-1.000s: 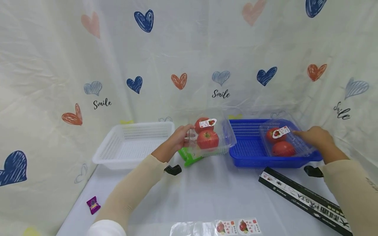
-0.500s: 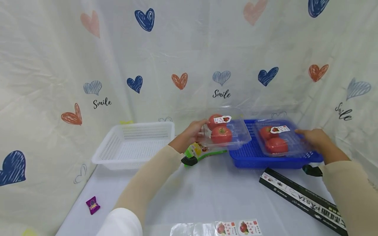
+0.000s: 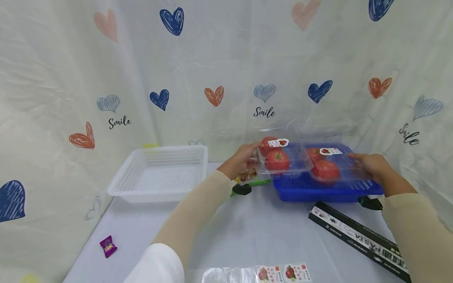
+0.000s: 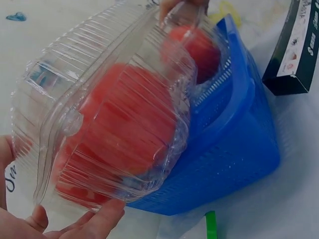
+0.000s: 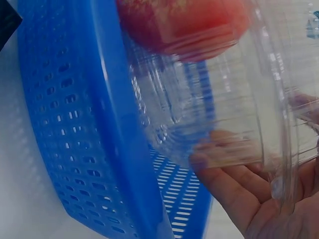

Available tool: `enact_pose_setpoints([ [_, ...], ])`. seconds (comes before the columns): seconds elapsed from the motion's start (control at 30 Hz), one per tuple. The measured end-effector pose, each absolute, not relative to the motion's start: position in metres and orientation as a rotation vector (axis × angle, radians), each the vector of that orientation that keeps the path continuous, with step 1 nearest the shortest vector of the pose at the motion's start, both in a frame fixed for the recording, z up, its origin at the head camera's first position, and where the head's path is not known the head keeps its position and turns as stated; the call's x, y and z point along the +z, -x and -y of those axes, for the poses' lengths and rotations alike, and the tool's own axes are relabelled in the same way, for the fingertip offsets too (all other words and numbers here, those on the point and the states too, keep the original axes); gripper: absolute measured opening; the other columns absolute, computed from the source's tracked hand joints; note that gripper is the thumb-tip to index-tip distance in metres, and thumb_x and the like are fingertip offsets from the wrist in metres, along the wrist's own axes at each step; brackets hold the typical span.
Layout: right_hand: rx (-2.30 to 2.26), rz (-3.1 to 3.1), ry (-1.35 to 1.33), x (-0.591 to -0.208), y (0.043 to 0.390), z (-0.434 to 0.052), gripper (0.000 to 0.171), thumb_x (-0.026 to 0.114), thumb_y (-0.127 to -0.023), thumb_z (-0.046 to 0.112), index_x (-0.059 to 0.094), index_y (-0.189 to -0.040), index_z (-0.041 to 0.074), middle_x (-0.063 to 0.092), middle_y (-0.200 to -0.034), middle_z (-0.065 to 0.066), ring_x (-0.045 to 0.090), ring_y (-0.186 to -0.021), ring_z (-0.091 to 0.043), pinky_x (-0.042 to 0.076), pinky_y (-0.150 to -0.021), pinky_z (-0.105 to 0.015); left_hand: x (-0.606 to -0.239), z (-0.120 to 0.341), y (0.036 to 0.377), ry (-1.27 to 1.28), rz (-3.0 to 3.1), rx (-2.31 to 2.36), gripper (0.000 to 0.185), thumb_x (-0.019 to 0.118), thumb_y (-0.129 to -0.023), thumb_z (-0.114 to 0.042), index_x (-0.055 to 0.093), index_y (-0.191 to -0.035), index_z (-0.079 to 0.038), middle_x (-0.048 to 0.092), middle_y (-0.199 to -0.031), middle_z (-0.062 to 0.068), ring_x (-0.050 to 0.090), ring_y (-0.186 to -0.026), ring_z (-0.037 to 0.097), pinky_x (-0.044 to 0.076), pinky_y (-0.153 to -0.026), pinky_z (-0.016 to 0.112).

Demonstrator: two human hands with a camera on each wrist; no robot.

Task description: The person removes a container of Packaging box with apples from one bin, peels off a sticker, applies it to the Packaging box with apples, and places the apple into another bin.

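Observation:
My left hand grips the left side of a clear plastic fruit box. Two red apples and a white label with a fruit picture show on or through it. In the left wrist view, fingers support the box from below. My right hand holds a second clear fruit box by its right side, with two red apples and a similar label. Fingers and thumb pinch its ribbed end in the right wrist view. Both boxes are over the blue basket, with their near sides meeting or overlapping.
A white basket stands at the left. Behind my left wrist lies a green-edged packet, partly hidden. A black pasta box lies front right, a purple wrapped sweet front left, and a label strip at the front edge.
My left hand has carried its fruit box rightward over the blue basket. The right hand has lifted its box slightly and shifted it left, bringing the two boxes together.

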State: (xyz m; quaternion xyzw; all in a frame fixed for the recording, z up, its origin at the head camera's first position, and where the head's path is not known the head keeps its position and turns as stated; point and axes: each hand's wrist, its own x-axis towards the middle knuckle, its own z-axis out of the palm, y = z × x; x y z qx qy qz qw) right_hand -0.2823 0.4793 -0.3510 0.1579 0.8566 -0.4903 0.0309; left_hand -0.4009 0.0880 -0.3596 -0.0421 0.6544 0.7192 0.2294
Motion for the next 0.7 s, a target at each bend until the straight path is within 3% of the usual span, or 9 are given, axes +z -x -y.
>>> enact_pose_setpoints([
  [0.13, -1.624, -2.603, -0.472, -0.346, 0.283, -0.479, 0.089, 0.051, -0.082, 0.054, 0.024, -0.130, -0.015, 0.061, -0.090, -0.006, 0.063, -0.077, -0.021, 0.051, -0.069, -0.039, -0.363, -0.094, 0.402, 0.081, -1.820, 1.978, 0.064, 0.073, -0.065, -0.034, 0.047, -0.118, -0.009, 0.051, -0.098, 0.013, 0.061, -0.071, 0.032, 0.052, -0.057, 0.040],
  [0.27, -1.654, -2.602, -0.466, -0.338, 0.282, -0.480, 0.081, 0.052, -0.081, 0.055, 0.035, -0.124, -0.011, 0.063, -0.077, 0.003, 0.063, -0.075, -0.019, 0.051, -0.067, -0.039, -0.366, -0.099, 0.399, 0.096, -1.768, 1.994, 0.074, 0.074, -0.067, -0.034, 0.038, -0.128, -0.011, 0.050, -0.099, 0.015, 0.060, -0.071, 0.034, 0.051, -0.056, 0.043],
  [0.37, -1.682, -2.563, -0.452, -0.332, 0.282, -0.484, 0.076, 0.052, -0.080, 0.056, 0.038, -0.122, -0.005, 0.064, -0.076, 0.007, 0.064, -0.075, -0.018, 0.051, -0.068, -0.038, -0.367, -0.103, 0.395, 0.119, -1.709, 2.017, 0.076, 0.074, -0.068, -0.034, 0.035, -0.130, -0.014, 0.050, -0.101, 0.017, 0.060, -0.072, 0.036, 0.051, -0.056, 0.045],
  [0.5, -1.744, -2.481, -0.456, -0.327, 0.281, -0.490, 0.071, 0.056, -0.077, 0.055, 0.039, -0.120, 0.000, 0.064, -0.075, 0.008, 0.064, -0.075, -0.017, 0.051, -0.069, -0.038, -0.366, -0.109, 0.392, 0.120, -1.702, 2.029, 0.067, 0.074, -0.068, -0.036, 0.043, -0.122, -0.012, 0.051, -0.101, 0.015, 0.060, -0.073, 0.035, 0.051, -0.056, 0.044],
  [0.7, -1.861, -2.349, -0.452, -0.323, 0.281, -0.502, 0.042, 0.060, -0.079, 0.047, 0.050, -0.099, 0.011, 0.065, -0.077, 0.005, 0.065, -0.077, -0.020, 0.050, -0.070, -0.041, -0.363, -0.122, 0.388, 0.147, -1.770, 2.057, 0.070, 0.075, -0.066, -0.036, 0.041, -0.120, -0.008, 0.052, -0.097, 0.012, 0.060, -0.071, 0.034, 0.051, -0.055, 0.042],
])
